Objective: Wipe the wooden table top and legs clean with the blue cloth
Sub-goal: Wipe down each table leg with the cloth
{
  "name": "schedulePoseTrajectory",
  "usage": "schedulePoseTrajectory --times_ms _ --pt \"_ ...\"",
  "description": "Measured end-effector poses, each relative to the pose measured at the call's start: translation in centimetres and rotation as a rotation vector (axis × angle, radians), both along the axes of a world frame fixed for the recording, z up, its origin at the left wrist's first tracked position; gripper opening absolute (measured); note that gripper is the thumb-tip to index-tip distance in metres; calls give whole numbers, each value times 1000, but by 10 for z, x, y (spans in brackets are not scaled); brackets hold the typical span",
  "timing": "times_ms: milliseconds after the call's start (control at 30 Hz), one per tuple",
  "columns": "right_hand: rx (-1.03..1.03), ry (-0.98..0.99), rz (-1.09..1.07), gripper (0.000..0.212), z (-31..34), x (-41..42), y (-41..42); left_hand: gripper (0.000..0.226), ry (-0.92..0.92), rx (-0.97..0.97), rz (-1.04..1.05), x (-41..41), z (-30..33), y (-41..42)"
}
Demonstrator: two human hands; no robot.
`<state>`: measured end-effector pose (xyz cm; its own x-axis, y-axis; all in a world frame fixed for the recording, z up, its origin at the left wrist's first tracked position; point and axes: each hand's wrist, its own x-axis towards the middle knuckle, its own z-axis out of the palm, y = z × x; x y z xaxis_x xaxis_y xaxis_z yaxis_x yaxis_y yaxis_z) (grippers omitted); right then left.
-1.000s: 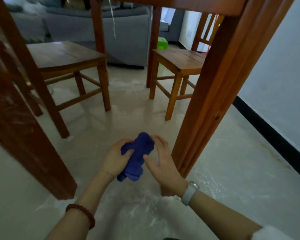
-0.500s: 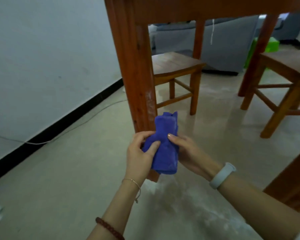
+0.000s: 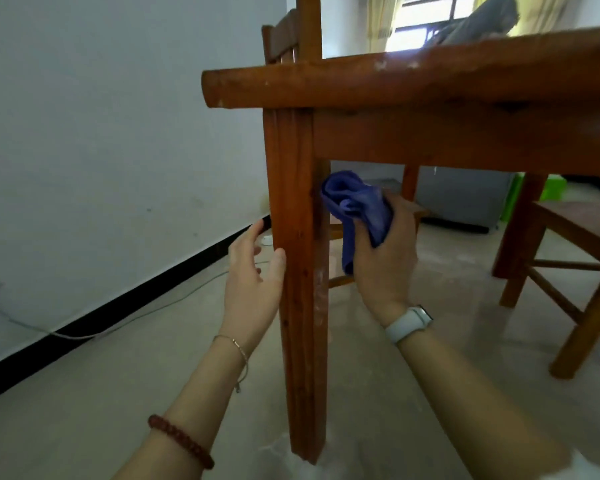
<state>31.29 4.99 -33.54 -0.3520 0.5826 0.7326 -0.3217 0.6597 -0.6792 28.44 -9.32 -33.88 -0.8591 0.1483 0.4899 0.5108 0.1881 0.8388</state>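
Right hand fingers now grip the bunched cloth alone, pressing it against the leg just under the bench; the left hand, having let go, lies open beside the leg. Leg wiping is likely starting.

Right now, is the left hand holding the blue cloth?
No. The right hand grips the blue cloth against the table leg; the left hand holds nothing beside the leg.

A home living and dining room.
You see a wooden worktop with matching chairs, a grey sofa, a curtained window and pale tiled floor.
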Motion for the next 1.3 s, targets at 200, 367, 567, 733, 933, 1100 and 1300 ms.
schedulePoseTrajectory --times_ms 200,367,567,733,933,1100,1300 --pt "-17 19 200 37 -34 -27 -26 50 -113 -89 -165 -8 -30 -2" --pt "342 -363 235 47 -165 -9 -6 51 -186 -95 -224 -11 -53 2" --pt "210 -808 391 47 -191 24 37 48 -196 -29 -180 -12 -58 10" --pt "68 -47 316 38 -103 -2 25 43 -214 -3 -153 -11 -63 7" --pt "232 -181 280 46 -161 -24 -4 42 -353 -24 -139 -11 -104 -7" --pt "571 -408 289 33 -272 -2 8 44 -442 -96 -182 -13 -138 -10" --pt "628 -1043 528 36 -327 26 21 39 -507 -113 -140 -12 -181 -13"
